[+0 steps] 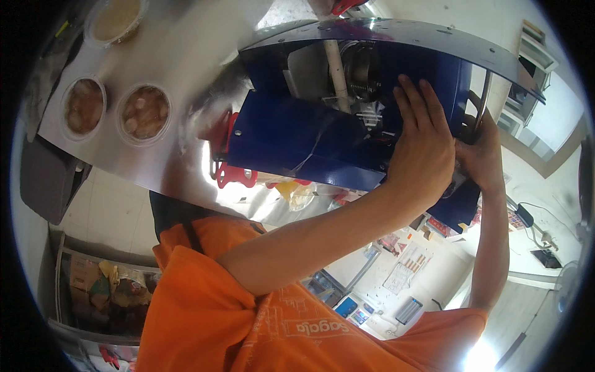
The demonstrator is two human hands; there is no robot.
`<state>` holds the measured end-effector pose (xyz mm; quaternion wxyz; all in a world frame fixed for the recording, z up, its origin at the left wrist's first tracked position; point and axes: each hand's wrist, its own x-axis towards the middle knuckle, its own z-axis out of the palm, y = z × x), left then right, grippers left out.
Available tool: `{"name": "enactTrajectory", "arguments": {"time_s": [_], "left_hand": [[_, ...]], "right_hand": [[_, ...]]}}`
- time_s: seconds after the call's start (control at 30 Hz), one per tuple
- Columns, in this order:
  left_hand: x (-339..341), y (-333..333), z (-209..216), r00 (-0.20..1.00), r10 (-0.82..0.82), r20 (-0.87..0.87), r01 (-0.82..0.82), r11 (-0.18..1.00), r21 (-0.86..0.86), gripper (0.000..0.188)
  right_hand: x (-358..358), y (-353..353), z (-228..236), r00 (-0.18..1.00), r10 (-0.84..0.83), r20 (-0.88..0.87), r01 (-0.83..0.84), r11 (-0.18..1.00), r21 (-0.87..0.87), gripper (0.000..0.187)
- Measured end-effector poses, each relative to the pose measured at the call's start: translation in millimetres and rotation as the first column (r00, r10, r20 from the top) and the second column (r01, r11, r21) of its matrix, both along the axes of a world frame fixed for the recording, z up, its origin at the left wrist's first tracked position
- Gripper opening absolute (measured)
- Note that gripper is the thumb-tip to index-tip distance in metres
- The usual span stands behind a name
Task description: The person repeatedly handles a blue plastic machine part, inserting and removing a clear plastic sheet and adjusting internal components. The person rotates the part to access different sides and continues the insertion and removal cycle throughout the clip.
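A blue metal machine [297, 136] with a curved steel top plate [396, 34] stands on a steel counter [180, 68]. Inside its open front I see a white rod [335, 68] and a metal coil. My left hand [421, 146] lies flat against the machine's right side, fingers stretched upward and close together. My right hand [480, 155] is behind it at the machine's right edge, its fingers curled around a thin metal lever [482, 102]. Both arms reach up from my orange shirt [248, 316].
Three round clear-lidded cups with brownish contents [144, 111] [83, 105] [114, 18] sit on the counter to the left. A red plastic part [234, 175] hangs at the machine's lower left. An open shelf with bags [105, 291] is at lower left.
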<state>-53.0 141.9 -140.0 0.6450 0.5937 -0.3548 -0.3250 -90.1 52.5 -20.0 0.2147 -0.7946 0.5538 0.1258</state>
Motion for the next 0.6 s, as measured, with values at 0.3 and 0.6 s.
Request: {"name": "enactTrajectory", "arguments": {"time_s": [0.3, 0.6], "left_hand": [[-13.7, -8.8, 9.4, 0.952, 0.194, -0.238, -0.205, 0.979, -0.02, 0.074], [-8.0, -20.4, 4.0, 0.936, 0.285, 0.209, -0.31, 0.946, 0.099, 0.059]], "right_hand": [[-5.3, 1.7, 4.7, 0.996, -0.011, -0.088, 0.006, 0.999, -0.054, 0.092], [-12.3, -3.8, 20.2, 0.95, 0.001, -0.312, 0.034, 0.994, 0.108, 0.095]]}}
